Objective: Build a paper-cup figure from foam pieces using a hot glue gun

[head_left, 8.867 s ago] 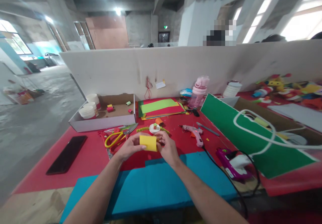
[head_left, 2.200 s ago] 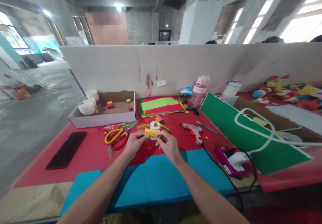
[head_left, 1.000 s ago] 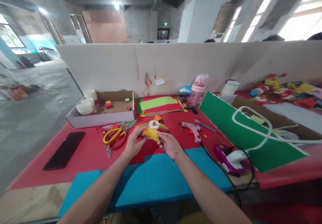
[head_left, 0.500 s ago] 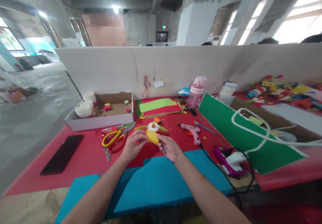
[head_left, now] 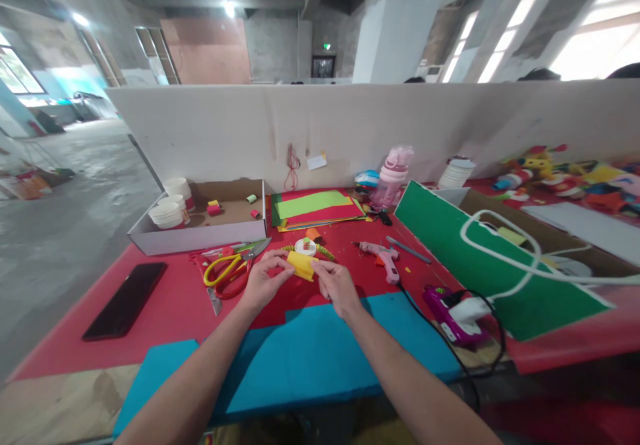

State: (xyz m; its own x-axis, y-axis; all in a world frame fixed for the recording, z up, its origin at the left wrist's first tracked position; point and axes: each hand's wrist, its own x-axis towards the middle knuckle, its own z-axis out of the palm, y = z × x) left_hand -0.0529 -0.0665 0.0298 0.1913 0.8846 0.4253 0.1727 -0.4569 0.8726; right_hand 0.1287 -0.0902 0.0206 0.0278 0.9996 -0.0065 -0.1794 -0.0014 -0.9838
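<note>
A small piece of yellow paper [head_left: 302,265], bent into a curve, is held above the red table covering. My left hand [head_left: 269,278] pinches its left end, and my right hand [head_left: 337,285] grips its right end between thumb and fingers. Just behind the paper lies a white round piece [head_left: 305,246] with folded yellow-green strips at its sides. An orange paper roll [head_left: 314,235] is close behind that. Scissors [head_left: 237,270] with red and yellow handles rest left of my left hand. To the right of my right hand lies a pink glue gun [head_left: 383,258].
A cardboard tray [head_left: 205,238] with paper cups stands at the back left, beside stacked coloured paper [head_left: 315,208]. A phone [head_left: 125,300] lies at left. Toward the right are a purple power strip [head_left: 455,318], cables and a green board [head_left: 480,265]. Blue sheet [head_left: 320,358] covers the front edge.
The yellow paper has turned in my fingers and now shows a wider, more opened curve. Both hands have shifted their grip slightly, and the whole view has moved a little.
</note>
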